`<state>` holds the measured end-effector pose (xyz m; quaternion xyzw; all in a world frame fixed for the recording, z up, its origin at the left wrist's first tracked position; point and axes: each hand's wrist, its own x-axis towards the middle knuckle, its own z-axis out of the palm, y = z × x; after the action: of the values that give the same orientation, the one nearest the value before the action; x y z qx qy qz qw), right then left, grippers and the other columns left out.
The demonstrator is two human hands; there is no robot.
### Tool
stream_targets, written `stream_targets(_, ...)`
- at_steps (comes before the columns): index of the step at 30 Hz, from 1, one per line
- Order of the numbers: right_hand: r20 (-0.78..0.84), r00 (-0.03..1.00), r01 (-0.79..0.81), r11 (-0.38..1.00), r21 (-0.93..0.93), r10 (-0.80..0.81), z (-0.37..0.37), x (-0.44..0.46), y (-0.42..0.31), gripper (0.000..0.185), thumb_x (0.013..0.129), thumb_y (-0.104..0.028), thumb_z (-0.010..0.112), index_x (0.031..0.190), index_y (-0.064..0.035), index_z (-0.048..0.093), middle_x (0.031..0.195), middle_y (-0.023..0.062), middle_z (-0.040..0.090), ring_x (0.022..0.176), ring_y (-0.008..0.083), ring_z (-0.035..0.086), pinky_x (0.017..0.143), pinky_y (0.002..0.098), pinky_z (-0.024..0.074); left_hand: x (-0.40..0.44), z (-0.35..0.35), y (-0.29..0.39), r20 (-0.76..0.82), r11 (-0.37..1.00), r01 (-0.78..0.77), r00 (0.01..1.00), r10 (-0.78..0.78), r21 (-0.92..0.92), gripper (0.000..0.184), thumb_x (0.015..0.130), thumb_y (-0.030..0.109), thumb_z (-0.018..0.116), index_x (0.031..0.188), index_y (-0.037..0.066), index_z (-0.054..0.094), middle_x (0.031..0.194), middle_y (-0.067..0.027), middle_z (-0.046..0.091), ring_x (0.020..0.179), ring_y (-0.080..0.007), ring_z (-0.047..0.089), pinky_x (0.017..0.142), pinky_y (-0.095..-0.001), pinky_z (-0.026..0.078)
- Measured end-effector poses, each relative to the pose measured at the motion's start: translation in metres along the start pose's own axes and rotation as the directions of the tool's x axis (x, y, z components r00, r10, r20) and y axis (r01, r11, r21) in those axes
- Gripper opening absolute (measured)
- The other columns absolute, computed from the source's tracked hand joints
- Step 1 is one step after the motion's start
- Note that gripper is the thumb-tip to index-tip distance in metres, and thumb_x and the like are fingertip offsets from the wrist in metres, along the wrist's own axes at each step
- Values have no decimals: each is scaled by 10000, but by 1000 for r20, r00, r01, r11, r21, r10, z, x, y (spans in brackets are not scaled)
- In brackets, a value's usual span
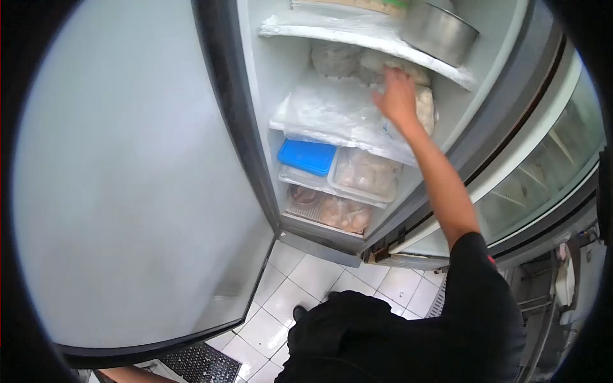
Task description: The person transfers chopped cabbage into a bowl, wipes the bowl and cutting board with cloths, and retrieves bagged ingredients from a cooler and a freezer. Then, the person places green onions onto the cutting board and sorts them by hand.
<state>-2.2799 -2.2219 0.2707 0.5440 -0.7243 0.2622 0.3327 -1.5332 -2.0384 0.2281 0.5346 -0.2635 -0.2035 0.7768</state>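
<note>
My right hand (397, 99) reaches into the upright freezer, over its iced middle shelf (325, 115). Its fingers stretch out, apart, over a clear plastic bag of pale food (424, 108); whether they touch it I cannot tell. Behind the fingertips lie more whitish bags, and another frosted bag (335, 59) sits to the left. At the lower left, my left forearm (137, 375) shows below the freezer door (140, 159), which stands wide open. The door's edge and the picture border hide the fingers of that hand.
A steel pot (440, 32) stands on the upper shelf. Below are a blue-lidded container (308, 157), a clear tub of bagged food (365, 175) and a bag of pinkish food (345, 214). A glass-fronted cabinet (536, 172) flanks the right. A black mat (199, 364) lies on white floor tiles.
</note>
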Motion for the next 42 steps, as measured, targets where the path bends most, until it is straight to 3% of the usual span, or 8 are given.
stream_targets(7, 476, 843, -147, 958, -245, 251, 24, 96, 61, 951, 636, -418, 756, 1411, 11, 410, 1441, 235, 432, 1365, 328, 394, 1116, 381, 342, 20, -1, -12, -29, 991, -56, 998, 60, 125, 592, 955, 438, 512, 1371, 24, 426, 1335, -172, 497, 1151, -327, 539, 941, -491, 470)
stream_targets(19, 57, 998, 45, 995, -89, -40, 41, 50, 1, 628, 693, -129, 723, 1284, -51, 526, 1287, 269, 531, 1195, 420, 510, 1002, 478, 426, -123, 105, -39, 150, 704, -693, 721, 676, 154, 596, 944, 448, 532, 1346, 18, 441, 1324, -184, 501, 1130, -333, 557, 908, -498, 490)
stream_targets(23, -97, 974, 227, 916, 330, -207, -14, -21, -91, 618, 650, -35, 738, 1229, -143, 552, 1359, 240, 463, 1269, 447, 435, 1032, 494, 402, -214, 175, -77, 736, 997, -19, 674, 66, -73, 597, 941, 452, 539, 1338, 16, 446, 1320, -188, 502, 1123, -334, 562, 897, -501, 497)
stream_targets(26, 23, 903, 299, 666, 683, -429, -53, -78, -139, 585, 686, -101, 780, 1224, -107, 550, 1376, 221, 426, 1280, 418, 419, 1064, 470, 368, -245, 226, -107, 839, 680, 732, 341, -425, 47, 830, 902, 622, 523, 1436, 24, 306, 1429, -178, 406, 1251, -359, 467, 972, -533, 447)
stream_targets(30, 218, 677, 214, 471, 856, -703, -90, -138, -170, 636, 711, -98, 767, 1284, -92, 493, 1380, 228, 398, 1280, 425, 400, 1074, 460, 358, -249, 258, -122, 912, 250, 967, 141, -385, -44, 808, 930, 646, 425, 1475, 67, 281, 1478, -140, 395, 1330, -333, 423, 1054, -541, 379)
stream_targets(34, 471, 398, -199, 427, 882, -787, -110, -100, -126, 773, 751, -115, 748, 1429, -107, 376, 1487, 170, 347, 1358, 343, 364, 1109, 414, 333, -249, 239, -160, 781, 375, 915, 120, -612, 152, 612, 925, 412, 548, 1398, 43, 425, 1356, -157, 530, 1240, -328, 517, 1055, -478, 410)
stream_targets(37, 212, 960, 103, 935, 340, -183, -75, -45, -39, 619, 811, -341, 733, 1333, -83, 523, 1325, 197, 557, 1217, 362, 531, 1026, 435, 428, -254, 207, -165, 743, 294, 929, 31, -669, 227, 604, 904, 367, 579, 1391, 42, 433, 1352, -167, 533, 1231, -332, 525, 1041, -480, 426)
stream_targets(42, 214, 859, -489, 869, 73, 465, -16, 13, 81, 716, 818, -501, 670, 1265, 47, 563, 1267, 299, 564, 1153, 394, 576, 995, 406, 442, -246, 180, -169, 712, 195, 980, 110, -693, 38, 580, 891, 348, 568, 1374, 47, 459, 1347, -169, 542, 1208, -342, 546, 1010, -504, 461)
